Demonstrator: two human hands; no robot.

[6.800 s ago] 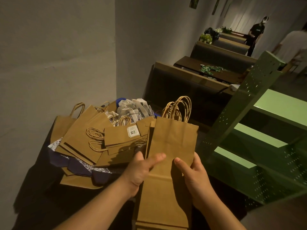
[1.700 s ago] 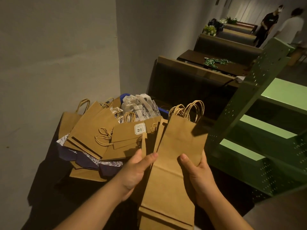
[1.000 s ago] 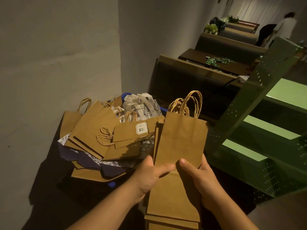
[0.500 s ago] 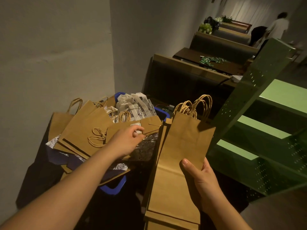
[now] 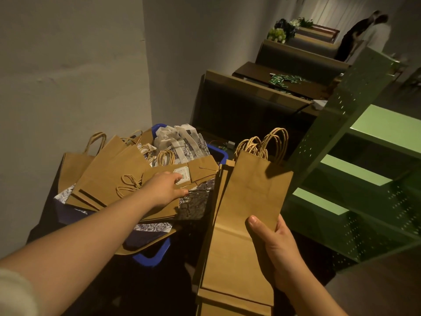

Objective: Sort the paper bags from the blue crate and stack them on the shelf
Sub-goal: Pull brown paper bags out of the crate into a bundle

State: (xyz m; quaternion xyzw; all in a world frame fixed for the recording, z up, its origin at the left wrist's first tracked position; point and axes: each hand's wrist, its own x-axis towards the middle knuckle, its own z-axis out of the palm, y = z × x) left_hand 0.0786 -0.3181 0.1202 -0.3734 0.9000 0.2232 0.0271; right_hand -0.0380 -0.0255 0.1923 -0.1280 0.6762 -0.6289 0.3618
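A blue crate [image 5: 152,256] on the left overflows with flat brown paper bags [image 5: 109,179], white printed bags [image 5: 182,144] and dark blue patterned ones. My left hand [image 5: 165,190] reaches into the pile and grips a small brown bag with a white label [image 5: 182,175], thumb under its edge. My right hand [image 5: 272,245] holds a stack of tall narrow brown bags [image 5: 248,215] upright, their twisted handles [image 5: 264,143] pointing up. The green metal shelf [image 5: 355,172] stands to the right, its lit boards bare.
A grey wall runs along the left and behind the crate. Dark booth benches and a table [image 5: 273,87] with green packets stretch behind. Two people [image 5: 364,35] stand far back on the right. Dark floor lies below the shelf.
My left hand has let go of the tall bag stack and reached left onto the small labelled bag in the crate. My right hand keeps the stack alone, tilted slightly right.
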